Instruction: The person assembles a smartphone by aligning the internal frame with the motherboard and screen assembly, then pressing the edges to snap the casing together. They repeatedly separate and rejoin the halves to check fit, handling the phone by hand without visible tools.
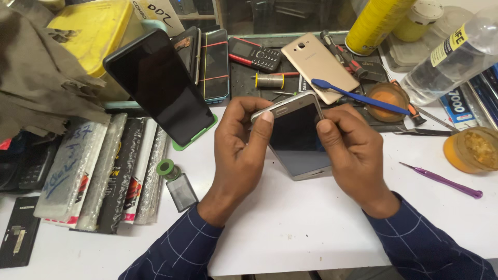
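Clearly both hands share the grey-framed smartphone with the dark glass screen (294, 136), tilted above the white table (290, 228): the left hand (239, 150) grips its top corner, thumb pressed on the edge, while the right hand (348, 151) pinches the opposite side, steadying it. A gold phone back cover (317, 65) lies apart behind.
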### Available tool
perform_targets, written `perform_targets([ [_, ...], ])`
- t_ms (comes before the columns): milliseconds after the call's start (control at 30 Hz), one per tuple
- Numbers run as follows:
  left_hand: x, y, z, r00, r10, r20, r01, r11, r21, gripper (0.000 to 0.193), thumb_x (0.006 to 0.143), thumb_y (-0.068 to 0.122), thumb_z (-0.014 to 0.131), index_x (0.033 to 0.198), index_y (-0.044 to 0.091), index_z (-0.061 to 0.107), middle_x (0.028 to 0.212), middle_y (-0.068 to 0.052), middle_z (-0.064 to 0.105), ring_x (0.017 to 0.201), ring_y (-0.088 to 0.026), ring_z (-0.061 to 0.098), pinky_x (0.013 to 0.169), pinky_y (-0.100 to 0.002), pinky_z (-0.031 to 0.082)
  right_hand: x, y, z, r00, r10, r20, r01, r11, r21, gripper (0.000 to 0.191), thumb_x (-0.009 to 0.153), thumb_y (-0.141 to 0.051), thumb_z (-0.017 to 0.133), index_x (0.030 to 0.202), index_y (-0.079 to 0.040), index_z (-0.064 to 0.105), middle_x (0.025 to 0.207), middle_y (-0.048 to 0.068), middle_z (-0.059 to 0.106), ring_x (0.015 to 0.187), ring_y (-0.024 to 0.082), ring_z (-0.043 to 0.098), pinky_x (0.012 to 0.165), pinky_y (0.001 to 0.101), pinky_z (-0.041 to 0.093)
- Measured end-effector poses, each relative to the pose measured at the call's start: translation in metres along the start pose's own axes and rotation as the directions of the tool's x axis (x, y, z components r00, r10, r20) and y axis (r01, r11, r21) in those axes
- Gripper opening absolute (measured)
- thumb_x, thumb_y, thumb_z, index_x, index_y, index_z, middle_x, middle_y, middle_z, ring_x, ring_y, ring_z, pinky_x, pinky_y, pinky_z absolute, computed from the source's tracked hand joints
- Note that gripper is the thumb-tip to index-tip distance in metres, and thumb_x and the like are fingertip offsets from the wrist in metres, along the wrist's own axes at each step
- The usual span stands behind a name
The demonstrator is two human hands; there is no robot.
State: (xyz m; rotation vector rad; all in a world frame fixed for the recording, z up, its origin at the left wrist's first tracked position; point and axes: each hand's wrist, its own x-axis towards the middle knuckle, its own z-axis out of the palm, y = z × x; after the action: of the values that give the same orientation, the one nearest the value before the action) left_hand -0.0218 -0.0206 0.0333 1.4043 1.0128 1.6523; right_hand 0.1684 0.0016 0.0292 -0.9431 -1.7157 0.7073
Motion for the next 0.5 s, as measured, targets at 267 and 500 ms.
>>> perform_targets([
  [267, 0.001, 0.014, 0.001, 0.967, 0.214, 0.141, -0.244, 0.937, 0.250, 0.033, 0.099, 0.020, 0.066, 0.125, 0.000, 0.063, 0.108, -0.011, 0.069, 0.098, -0.013, 0.067, 0.083, -0.026, 0.054, 0.006, -0.014, -0.012, 0.985, -0.125, 0.119, 0.149, 0.962, -0.230, 0.015, 0.103, -0.012, 0.068, 0.108, 0.002, 0.072, 0.097, 0.009, 0.067, 0.086, 0.014, 0.061, 0.075, 0.0254, 0.048],
  [500, -0.001, 0.000, 0.003, 0.992, 0.035, 0.124, -0.063, 0.971, 0.229, 0.019, 0.105, 0.021, 0.064, 0.110, 0.003, 0.068, 0.087, -0.002, 0.071, 0.076, -0.007, 0.061, 0.068, -0.023, 0.049, 0.007, -0.012, -0.011, 0.985, -0.129, 0.118, 0.155, 0.957, -0.245, 0.013, 0.096, -0.011, 0.076, 0.101, 0.001, 0.075, 0.086, 0.007, 0.068, 0.072, 0.014, 0.060, 0.064, 0.0277, 0.046],
])
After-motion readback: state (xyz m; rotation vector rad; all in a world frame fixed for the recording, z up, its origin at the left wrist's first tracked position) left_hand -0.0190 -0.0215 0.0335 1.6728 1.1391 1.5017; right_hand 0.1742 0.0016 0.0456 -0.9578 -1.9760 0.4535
